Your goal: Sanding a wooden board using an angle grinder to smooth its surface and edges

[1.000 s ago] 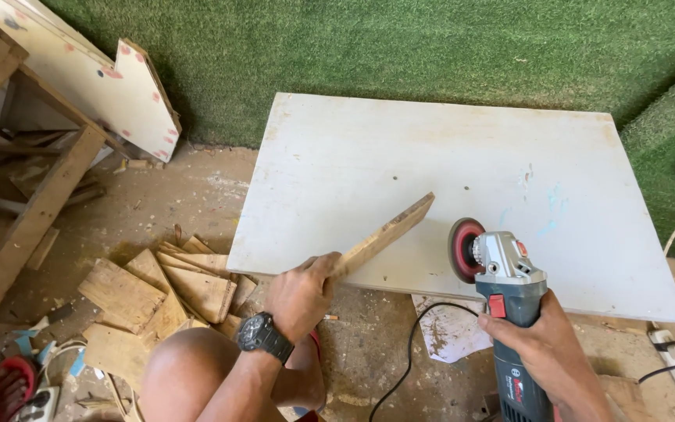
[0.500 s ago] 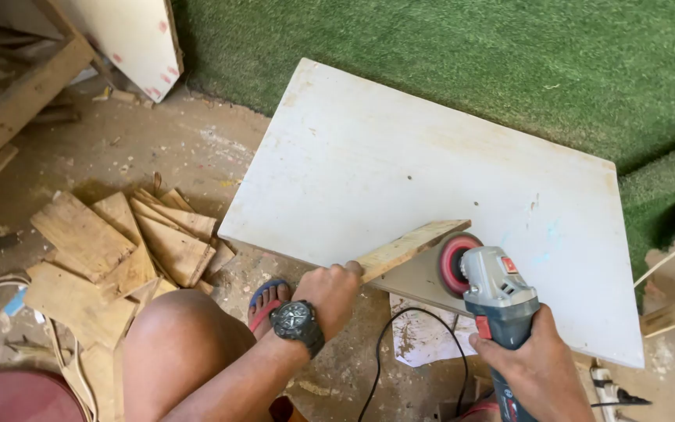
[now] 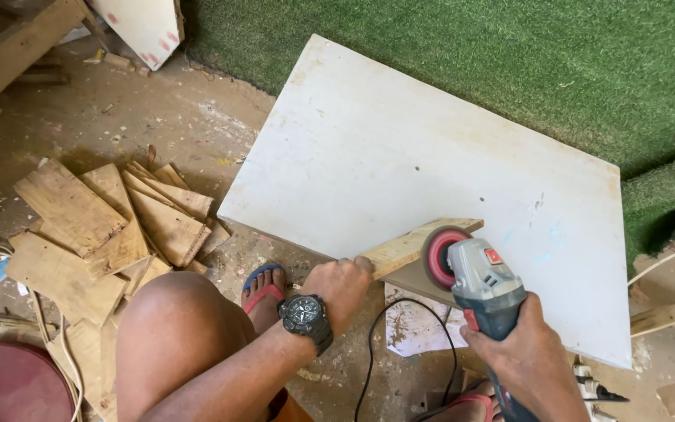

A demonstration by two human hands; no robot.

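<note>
My left hand [image 3: 344,287], with a black wristwatch [image 3: 305,314] on the wrist, grips the near end of a flat wooden piece [image 3: 412,244]. The piece lies across the front edge of a large white board [image 3: 400,148] on the ground. My right hand [image 3: 521,355] holds a grey angle grinder [image 3: 482,281] by its body. The grinder's red disc [image 3: 439,254] rests against the far part of the wooden piece. A black cord [image 3: 376,348] runs from the grinder down between my hands.
A heap of several wooden offcuts [image 3: 111,223] lies to the left on the dusty floor. Green artificial turf [image 3: 470,55] covers the back. My bare knee [image 3: 173,328] and sandalled foot [image 3: 263,285] are below the board. A wooden frame [image 3: 9,55] stands top left.
The view has swung down and left, nearer to the board. The grinder's disc has come in against the wooden piece, which my left hand still holds.
</note>
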